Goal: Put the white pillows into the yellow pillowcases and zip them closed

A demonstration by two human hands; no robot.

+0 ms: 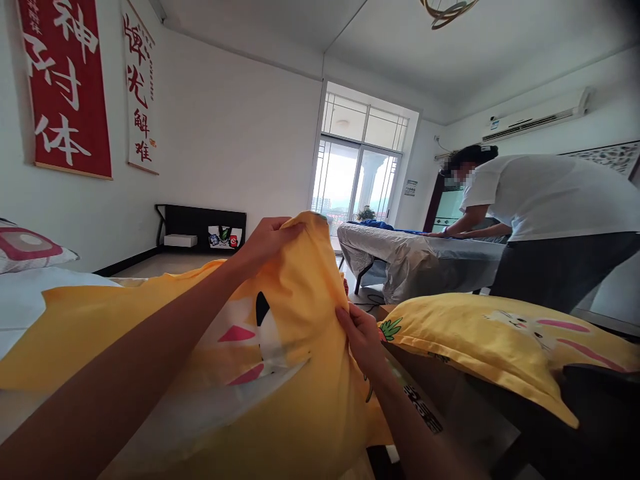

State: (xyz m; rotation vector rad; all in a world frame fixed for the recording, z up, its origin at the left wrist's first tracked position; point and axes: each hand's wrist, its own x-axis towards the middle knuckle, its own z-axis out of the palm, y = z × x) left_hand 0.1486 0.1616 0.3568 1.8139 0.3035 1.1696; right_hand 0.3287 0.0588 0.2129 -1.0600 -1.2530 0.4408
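A yellow bed cover (300,293) with a printed white, pink and black cartoon figure is lifted in folds in front of me. My left hand (270,240) pinches its raised upper edge, the arm reaching across the cloth. Lower down, on the right side edge, my right hand (364,333) grips the same cover between thumb and fingers. The rest of the cover spreads over the surface to the left and below. Just right of my right hand lies a yellow pillow (470,333) with a printed rabbit and carrot.
A co-worker (555,200) in a white top bends over a plastic-covered table (425,260) with blue cloth on it. A low black shelf (200,217) stands by the far wall. At the left edge is a patterned pillow (33,247). A cardboard box (420,380) sits under the yellow pillow.
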